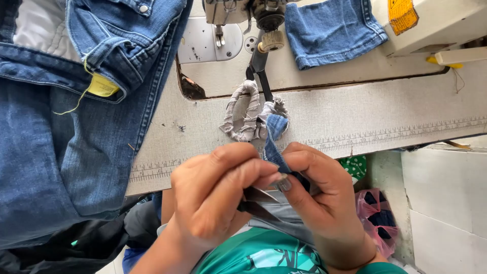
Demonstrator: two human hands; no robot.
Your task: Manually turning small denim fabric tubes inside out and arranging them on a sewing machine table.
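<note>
Head view looks down at my two hands, close together just below the edge of the desk [355, 122]. My left hand [213, 198] is curled, with its thumb and fingers pressed together on a small dark metal tool [258, 200]. It looks like little snips, but I cannot tell for sure. My right hand [319, 193] is curled too. It pinches a thin blue denim strip [274, 149] between its thumb and first finger. The two hands touch each other at the fingertips. The denim strip goes up from my right hand and over the desk edge. Its top end lies on the desk, touching a scissor handle wrapped in gray cloth [246, 111]. The black blades of those scissors point up toward the sewing machine [243, 12] at the top of the view. A big pair of blue jeans [61, 152] lies on the left side of the desk and hangs over its front edge. It has a small yellow tag [103, 86] with a loose yellow thread. A small folded piece of denim [329, 30] rests on the sewing machine bed at the top right, well apart from my hands. A printed ruler line [406, 133] runs along the front of the desk. Below the desk on the right, a pink plastic bag [378, 213] sits near a white wall.
</note>
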